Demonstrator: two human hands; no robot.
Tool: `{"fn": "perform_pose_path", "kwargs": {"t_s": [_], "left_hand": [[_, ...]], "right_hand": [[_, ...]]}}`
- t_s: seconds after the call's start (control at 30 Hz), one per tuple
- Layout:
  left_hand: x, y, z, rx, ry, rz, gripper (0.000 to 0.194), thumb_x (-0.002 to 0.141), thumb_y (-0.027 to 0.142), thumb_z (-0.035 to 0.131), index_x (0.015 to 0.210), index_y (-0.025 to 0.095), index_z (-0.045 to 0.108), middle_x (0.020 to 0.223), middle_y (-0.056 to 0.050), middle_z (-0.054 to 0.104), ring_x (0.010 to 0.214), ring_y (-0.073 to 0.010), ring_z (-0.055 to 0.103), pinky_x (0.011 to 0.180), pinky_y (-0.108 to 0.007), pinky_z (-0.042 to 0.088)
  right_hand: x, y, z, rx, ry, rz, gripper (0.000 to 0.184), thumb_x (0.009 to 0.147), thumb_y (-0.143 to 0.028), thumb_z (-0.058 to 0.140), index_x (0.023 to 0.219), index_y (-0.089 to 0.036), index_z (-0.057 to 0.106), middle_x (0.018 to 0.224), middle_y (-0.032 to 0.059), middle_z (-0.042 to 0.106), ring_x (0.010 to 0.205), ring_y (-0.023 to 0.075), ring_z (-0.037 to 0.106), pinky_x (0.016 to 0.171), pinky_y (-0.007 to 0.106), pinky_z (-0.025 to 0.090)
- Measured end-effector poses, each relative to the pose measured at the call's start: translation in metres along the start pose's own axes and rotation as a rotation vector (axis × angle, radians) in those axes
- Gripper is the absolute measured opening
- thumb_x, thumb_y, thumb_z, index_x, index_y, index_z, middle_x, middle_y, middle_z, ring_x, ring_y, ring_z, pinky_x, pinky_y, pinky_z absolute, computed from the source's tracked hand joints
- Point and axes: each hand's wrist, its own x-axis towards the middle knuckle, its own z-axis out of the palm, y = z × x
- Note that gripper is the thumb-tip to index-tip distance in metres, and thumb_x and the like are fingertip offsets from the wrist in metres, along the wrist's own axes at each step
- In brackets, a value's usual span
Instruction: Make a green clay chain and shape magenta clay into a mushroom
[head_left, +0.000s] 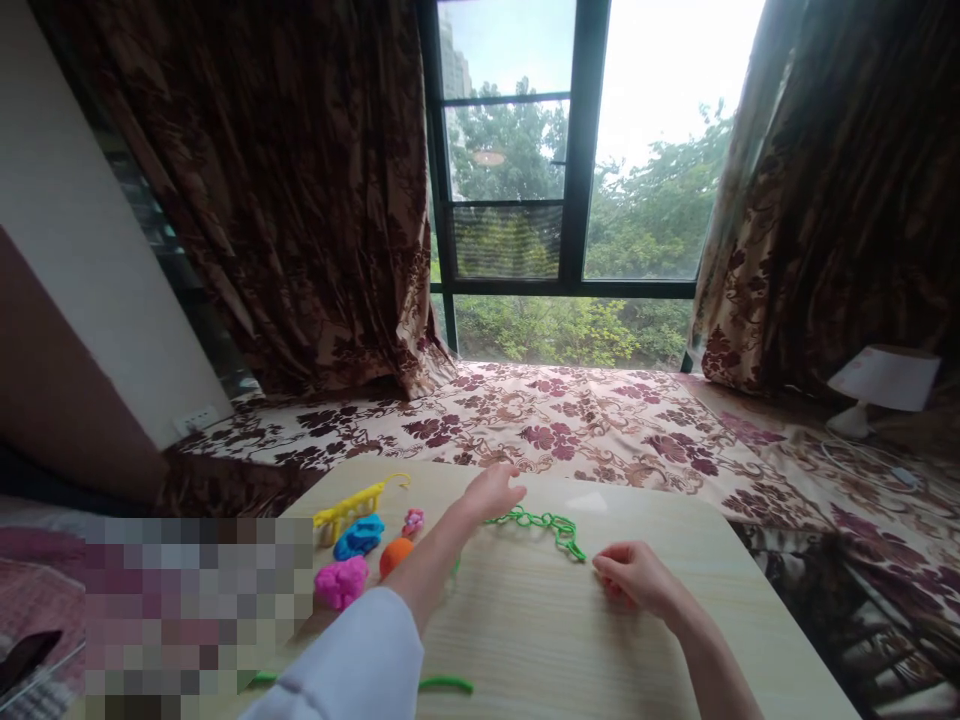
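Observation:
A green chain of linked loops lies on the light wooden table. My left hand is over the chain's far left end, its fingers loosely stretched and thumb apart; I cannot tell whether it touches the loops. To the right of the chain's near end, my right hand rests with fingers curled together, a small gap from the loops and nothing visible in it. Near the front edge lies a green strip, partly hidden by my left sleeve. Another green bit shows beside my left forearm.
Left on the table are a yellow comb-like piece, a blue lump, a magenta lump, an orange ball and a small pink piece. A flowered cloth ledge runs behind; a white lamp stands right.

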Motion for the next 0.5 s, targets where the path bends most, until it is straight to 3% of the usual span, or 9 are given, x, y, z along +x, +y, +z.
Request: {"fn": "perform_pose_path", "kwargs": {"t_s": [0.13,0.27,0.4,0.43,0.5], "left_hand": [[-0.032,-0.013,-0.014,-0.036,0.150,-0.003,0.036,0.080,0.033,0.041,0.106,0.013,0.058,0.103,-0.009,0.063,0.091,-0.0178,0.057,0.079,-0.027,0.042],[-0.111,-0.034,-0.014,-0.039,0.394,0.072,0.026,0.083,0.030,0.040,0.094,0.019,0.061,0.095,-0.005,0.063,0.091,-0.0169,0.056,0.080,-0.028,0.044],[-0.196,-0.064,0.001,0.135,0.304,0.091,0.020,0.080,0.022,0.046,0.092,0.023,0.062,0.095,-0.004,0.061,0.091,-0.0183,0.055,0.081,-0.032,0.044],[-0.210,-0.070,0.003,0.178,0.270,0.090,0.020,0.079,0.021,0.047,0.093,0.024,0.062,0.094,-0.004,0.060,0.090,-0.0187,0.055,0.080,-0.032,0.044],[-0.228,-0.079,0.003,0.243,0.236,0.079,0.022,0.078,0.018,0.049,0.095,0.024,0.061,0.094,-0.004,0.060,0.090,-0.0197,0.054,0.079,-0.034,0.044]], "right_hand": [[0.004,0.006,-0.003,-0.145,0.082,-0.080,0.026,0.073,-0.033,0.050,0.062,-0.014,0.063,0.049,0.0011,0.056,0.043,0.0102,0.045,0.040,0.020,0.028],[-0.003,-0.004,-0.011,-0.278,0.118,-0.095,0.030,0.076,-0.035,0.047,0.060,-0.015,0.063,0.046,0.0005,0.054,0.042,0.0108,0.044,0.043,0.022,0.028],[-0.027,-0.033,-0.005,-0.524,0.282,-0.141,0.023,0.076,-0.034,0.050,0.064,-0.019,0.063,0.053,0.0028,0.059,0.049,0.0148,0.050,0.047,0.025,0.028],[-0.036,-0.042,0.006,-0.543,0.311,-0.177,0.019,0.076,-0.033,0.050,0.069,-0.021,0.064,0.057,0.0029,0.060,0.052,0.0156,0.051,0.048,0.025,0.029],[-0.055,-0.059,0.039,-0.488,0.219,-0.299,0.014,0.077,-0.030,0.051,0.076,-0.024,0.064,0.064,0.0023,0.062,0.056,0.0162,0.053,0.053,0.026,0.033]]}}
